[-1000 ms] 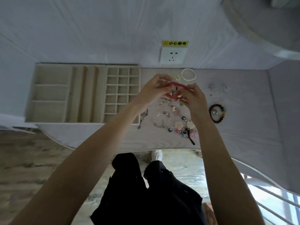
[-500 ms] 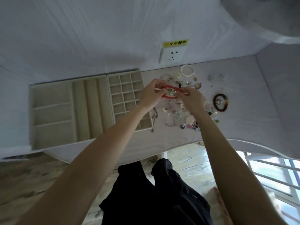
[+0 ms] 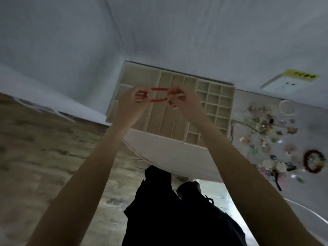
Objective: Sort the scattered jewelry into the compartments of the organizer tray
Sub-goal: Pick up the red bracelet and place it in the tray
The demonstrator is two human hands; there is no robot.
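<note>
Red beaded bracelet (image 3: 159, 94) hangs stretched into a flat loop between my two hands, held up over the long channel compartments of the beige velvet-lined organizer tray (image 3: 229, 96) — not touching it, as far as I can tell. My left hand (image 3: 132, 102) has its fingers curled round the loop's left end, and my right hand (image 3: 184, 102) pinches the right end, fingers bent in tight; the two strands of beads run parallel between them. I see the tray on the pale grey cloth-covered table (image 3: 168, 153), with wide sections at its left, long slots in the middle and a grid of small square cells at its right. To the right of the tray lies the scattered pile of mixed jewelry (image 3: 266, 135), a white pearl bracelet (image 3: 286, 108) at its far edge and a dark multicoloured bead bracelet (image 3: 313, 161) nearer me — all blurred. A white wall socket with a yellow label (image 3: 287, 83) sits above the pile.
</note>
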